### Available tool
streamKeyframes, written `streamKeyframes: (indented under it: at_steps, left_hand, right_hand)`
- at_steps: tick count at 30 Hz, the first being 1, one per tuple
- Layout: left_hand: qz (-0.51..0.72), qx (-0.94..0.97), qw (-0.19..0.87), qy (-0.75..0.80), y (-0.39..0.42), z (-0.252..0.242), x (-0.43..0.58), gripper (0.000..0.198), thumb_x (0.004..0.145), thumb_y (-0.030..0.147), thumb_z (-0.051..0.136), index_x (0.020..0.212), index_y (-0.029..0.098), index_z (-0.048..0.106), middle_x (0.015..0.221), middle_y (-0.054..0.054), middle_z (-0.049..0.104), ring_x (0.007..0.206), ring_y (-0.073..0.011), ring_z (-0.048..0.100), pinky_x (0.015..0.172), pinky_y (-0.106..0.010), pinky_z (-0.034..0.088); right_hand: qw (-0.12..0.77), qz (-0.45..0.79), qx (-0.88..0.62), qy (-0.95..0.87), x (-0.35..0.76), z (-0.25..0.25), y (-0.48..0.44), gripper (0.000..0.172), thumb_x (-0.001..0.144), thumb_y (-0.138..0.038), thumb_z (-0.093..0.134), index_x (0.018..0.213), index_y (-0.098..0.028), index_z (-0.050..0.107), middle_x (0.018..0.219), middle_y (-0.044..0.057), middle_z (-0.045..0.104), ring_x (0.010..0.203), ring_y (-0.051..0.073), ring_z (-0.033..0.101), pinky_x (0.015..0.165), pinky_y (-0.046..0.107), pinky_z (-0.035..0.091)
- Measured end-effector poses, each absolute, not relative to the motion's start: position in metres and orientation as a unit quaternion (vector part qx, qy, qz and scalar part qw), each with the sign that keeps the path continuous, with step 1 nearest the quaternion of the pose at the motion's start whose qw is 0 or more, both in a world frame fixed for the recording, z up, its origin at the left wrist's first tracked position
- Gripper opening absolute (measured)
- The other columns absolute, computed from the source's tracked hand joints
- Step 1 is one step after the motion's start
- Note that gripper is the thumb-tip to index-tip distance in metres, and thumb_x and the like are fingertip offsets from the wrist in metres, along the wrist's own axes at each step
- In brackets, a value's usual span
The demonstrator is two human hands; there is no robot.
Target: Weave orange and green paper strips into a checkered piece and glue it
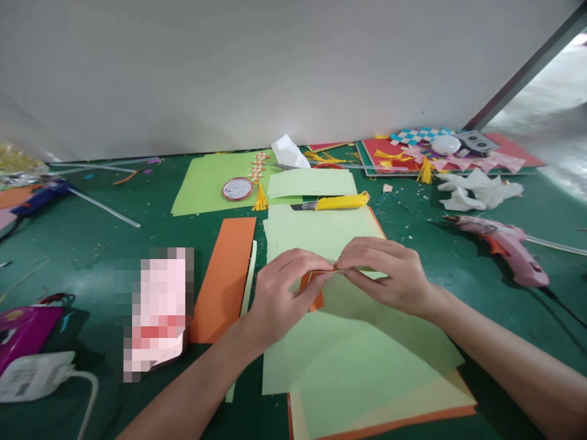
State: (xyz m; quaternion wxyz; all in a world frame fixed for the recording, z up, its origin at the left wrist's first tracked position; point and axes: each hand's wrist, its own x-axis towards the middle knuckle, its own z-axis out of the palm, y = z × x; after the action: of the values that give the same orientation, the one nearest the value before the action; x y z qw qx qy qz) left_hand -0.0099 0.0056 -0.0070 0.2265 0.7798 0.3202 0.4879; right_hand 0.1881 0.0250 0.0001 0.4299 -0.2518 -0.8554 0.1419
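Observation:
My left hand (282, 296) and my right hand (392, 272) meet fingertip to fingertip, both closed in a pinch. Between them are paper strips (317, 301), orange and green, seen nearly edge-on. An orange end hangs below my left fingers; the rest of the strips is largely hidden by the fingers. Under both hands lies a stack of pale green paper sheets (362, 373), with orange sheets showing at its lower edge. Beyond the hands, a yellow utility knife (342, 201) rests across the top of the stack, its blade out to the left.
Left are an orange paper piece (224, 281), a blurred-out phone (160, 305) and a white charger (36, 376). A pink glue gun (504, 247) and crumpled tissue (481, 189) lie right. Behind stand scissors (328, 165), tape (237, 189) and a red board (509, 150) by the wall.

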Motion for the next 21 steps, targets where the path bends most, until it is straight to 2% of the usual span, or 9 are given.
streamKeyframes:
  at_steps: [8,17,21]
  left_hand:
    - [0.504,0.770,0.229,0.318,0.0052,-0.0052,-0.0094,0.011,0.083,0.008,0.065,0.088,0.019,0.066,0.081,-0.003,0.070,0.077,-0.0138,0.066,0.071,-0.025,0.054]
    - [0.491,0.760,0.239,0.353,0.0035,-0.0028,-0.0110,0.008,0.084,0.012,0.065,0.085,0.020,0.066,0.077,-0.001,0.070,0.069,-0.0120,0.063,0.066,-0.024,0.051]
    - [0.485,0.739,0.253,0.395,0.0019,-0.0029,-0.0106,0.010,0.082,0.014,0.068,0.089,0.021,0.066,0.081,0.001,0.071,0.073,-0.0099,0.064,0.070,-0.020,0.051]
  right_hand:
    - [0.430,0.215,-0.266,-0.836,0.1896,0.0013,0.0221,0.015,0.082,-0.003,0.059,0.090,-0.015,0.062,0.076,0.007,0.067,0.070,0.014,0.063,0.061,0.028,0.051]
    - [0.413,0.232,-0.297,-0.829,0.1904,0.0042,0.0217,0.009,0.082,-0.010,0.064,0.090,-0.015,0.065,0.077,0.005,0.069,0.071,0.013,0.062,0.066,0.026,0.050]
    - [0.405,0.260,-0.341,-0.808,0.1901,0.0079,0.0200,0.004,0.084,-0.014,0.065,0.085,-0.017,0.067,0.075,0.001,0.070,0.068,0.010,0.063,0.066,0.021,0.049]
